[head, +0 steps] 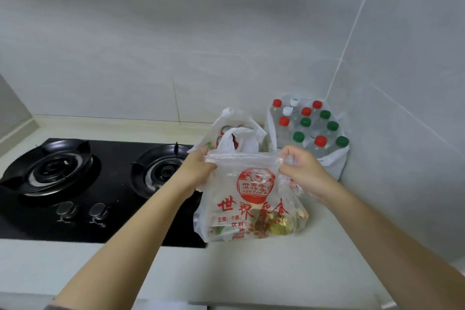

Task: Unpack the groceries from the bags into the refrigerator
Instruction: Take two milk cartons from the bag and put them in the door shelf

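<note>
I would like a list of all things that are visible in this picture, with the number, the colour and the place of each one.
printed bag: one, clear with red print, front of the counter, packets inside.
second bag: one, white, behind the printed bag.
bottles: twelve caps showing, five red, five green, two white, packed together in the corner.
gas hob: one, black, two burners, two knobs, left of the bags.
counter: one, pale, under the bags.
left hand: one, grips the printed bag's top edge at its left.
right hand: one, grips the same edge at its right.
</note>
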